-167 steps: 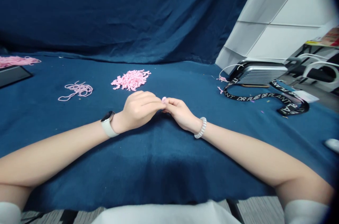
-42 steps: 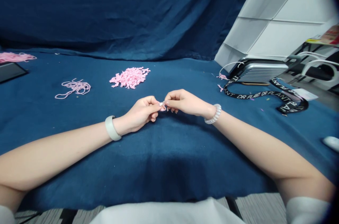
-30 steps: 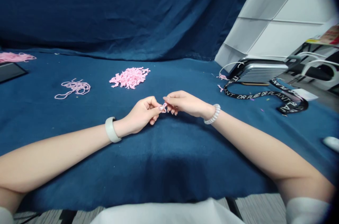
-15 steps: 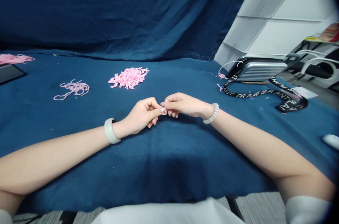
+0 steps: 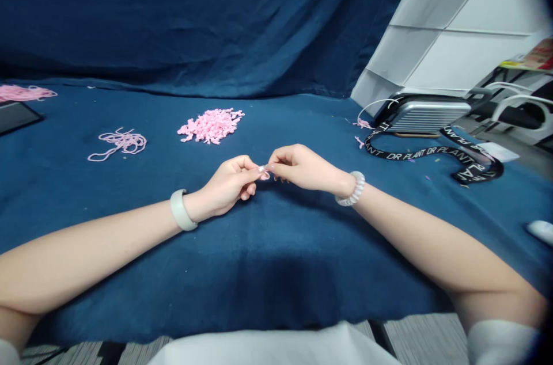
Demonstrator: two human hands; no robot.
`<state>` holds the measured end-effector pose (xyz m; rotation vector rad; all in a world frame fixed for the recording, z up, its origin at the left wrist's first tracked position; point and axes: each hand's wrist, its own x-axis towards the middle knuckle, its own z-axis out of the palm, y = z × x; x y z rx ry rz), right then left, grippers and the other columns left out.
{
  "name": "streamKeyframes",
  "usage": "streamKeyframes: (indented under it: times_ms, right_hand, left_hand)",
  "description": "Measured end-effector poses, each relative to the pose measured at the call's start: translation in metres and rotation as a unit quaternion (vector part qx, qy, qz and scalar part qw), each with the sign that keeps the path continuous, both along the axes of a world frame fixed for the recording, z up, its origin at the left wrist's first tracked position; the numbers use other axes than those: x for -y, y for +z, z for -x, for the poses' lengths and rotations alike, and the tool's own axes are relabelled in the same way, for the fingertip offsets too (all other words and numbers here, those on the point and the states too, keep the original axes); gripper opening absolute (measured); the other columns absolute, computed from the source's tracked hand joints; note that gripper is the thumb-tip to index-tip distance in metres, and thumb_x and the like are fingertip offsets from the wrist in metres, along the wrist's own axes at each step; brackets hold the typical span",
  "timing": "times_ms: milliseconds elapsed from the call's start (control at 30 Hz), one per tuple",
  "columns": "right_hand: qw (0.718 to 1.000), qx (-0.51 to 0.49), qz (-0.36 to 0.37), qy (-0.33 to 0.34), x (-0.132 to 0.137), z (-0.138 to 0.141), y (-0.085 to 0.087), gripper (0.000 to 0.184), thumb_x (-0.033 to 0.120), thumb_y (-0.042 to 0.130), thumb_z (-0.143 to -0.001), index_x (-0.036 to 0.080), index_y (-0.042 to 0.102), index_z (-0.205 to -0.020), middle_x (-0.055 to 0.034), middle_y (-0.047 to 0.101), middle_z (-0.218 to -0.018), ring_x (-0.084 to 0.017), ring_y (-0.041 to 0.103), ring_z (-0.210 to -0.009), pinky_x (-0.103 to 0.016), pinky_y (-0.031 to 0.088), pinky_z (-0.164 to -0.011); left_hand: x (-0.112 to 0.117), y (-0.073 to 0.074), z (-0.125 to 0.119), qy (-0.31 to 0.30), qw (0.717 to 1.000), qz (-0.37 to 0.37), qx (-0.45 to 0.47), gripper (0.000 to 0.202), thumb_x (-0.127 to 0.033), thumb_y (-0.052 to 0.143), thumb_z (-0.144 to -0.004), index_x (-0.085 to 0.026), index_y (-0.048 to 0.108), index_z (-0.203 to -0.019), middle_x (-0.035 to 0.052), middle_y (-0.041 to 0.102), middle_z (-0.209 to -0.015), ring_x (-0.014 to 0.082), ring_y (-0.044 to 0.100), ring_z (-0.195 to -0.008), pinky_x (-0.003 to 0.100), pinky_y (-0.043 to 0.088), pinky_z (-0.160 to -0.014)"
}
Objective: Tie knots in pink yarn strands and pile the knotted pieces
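in the head view, the left hand (image 5: 227, 185) and the right hand (image 5: 302, 168) meet at their fingertips above a dark blue cloth (image 5: 129, 250), with a tiny pink scrap (image 5: 264, 171) pinched between them. the fingertips hide most of the scrap, so its shape is hard to make out. the thumbs and forefingers are closed narrowly on it, and the other fingers curl under, partly out of sight. a pale watch band (image 5: 181, 209) circles the left wrist, a coiled white bracelet (image 5: 351, 189) the right. well apart, ahead and to the left, lie a heap of short pink pieces (image 5: 211, 126) and a loose tangle of pink cord (image 5: 117, 143). to the right, a ribbed silver case (image 5: 425, 116) sits behind a black lanyard (image 5: 415, 153) printed "dr plant".
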<state>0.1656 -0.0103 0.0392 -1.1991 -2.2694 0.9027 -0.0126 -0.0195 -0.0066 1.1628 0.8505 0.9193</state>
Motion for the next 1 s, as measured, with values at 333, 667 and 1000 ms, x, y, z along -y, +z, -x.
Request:
streamKeyframes:
  times_ms: [333,667,1000]
  right_hand:
    - [0.990,-0.029,-0.132,-0.027,0.003,0.000,-0.008,0.016,0.022,0.055,-0.076,0.013,0.064,-0.066,0.0011,0.058,-0.057,-0.007,0.046,-0.052,-0.021,0.034,-0.055]
    - [0.926,0.085,-0.348,0.116,0.002,-0.002,-0.014,0.022,0.020,0.043,-0.087,0.014,0.060,-0.074,-0.0069,0.061,-0.073,-0.014,0.052,-0.067,-0.026,0.038,-0.065]
    - [0.873,0.181,-0.417,0.176,-0.001,-0.009,-0.008,0.035,0.022,0.034,-0.092,0.016,0.059,-0.069,-0.0077,0.058,-0.072,-0.016,0.047,-0.068,-0.031,0.033,-0.063]
  left_hand:
    - [-0.002,0.003,0.002,0.004,0.998,0.058,0.020,0.019,-0.022,0.066,-0.073,-0.014,0.050,-0.070,0.0003,0.061,-0.075,0.0016,0.045,-0.046,0.012,0.030,-0.038]
    - [-0.001,0.005,0.000,0.016,0.998,0.063,0.019,0.020,-0.022,0.067,-0.071,-0.015,0.049,-0.067,-0.0034,0.053,-0.055,0.0030,0.042,-0.044,0.014,0.031,-0.041]
    - [0.000,0.003,-0.003,0.054,0.998,0.033,-0.002,0.024,-0.019,0.068,-0.068,-0.015,0.046,-0.061,-0.0055,0.045,-0.048,0.0022,0.035,-0.040,0.016,0.024,-0.039]
